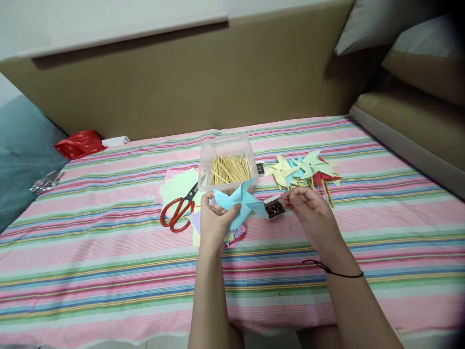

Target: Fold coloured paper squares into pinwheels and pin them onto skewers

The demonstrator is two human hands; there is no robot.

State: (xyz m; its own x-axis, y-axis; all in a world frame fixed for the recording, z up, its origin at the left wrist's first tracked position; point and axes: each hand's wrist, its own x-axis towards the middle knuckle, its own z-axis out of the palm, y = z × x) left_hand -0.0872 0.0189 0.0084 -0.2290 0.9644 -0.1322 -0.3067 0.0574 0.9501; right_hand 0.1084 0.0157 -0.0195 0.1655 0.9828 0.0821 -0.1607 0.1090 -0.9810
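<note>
A light blue paper pinwheel [245, 203] with folded blades is pinched at its middle by my left hand [216, 218], thumb in front. My right hand [310, 208] hovers just right of a small open box [275, 210] full of tiny dark metal pins. Its fingertips are pressed together; whatever is between them is too small to make out. Behind the blue pinwheel stands a clear plastic tub [207, 155] of wooden sticks [230, 169]. Beyond my right hand lie several finished pinwheels [310, 166] on sticks, in yellow, blue, green and red.
Red-handled scissors [178, 211] rest on coloured paper sheets [176, 186] left of the tub. Paper scraps [236, 236] lie below my left hand. A red plastic bag [80, 144] sits at the far left on the striped cloth [119, 252]. Cushions [428, 53] are at the right.
</note>
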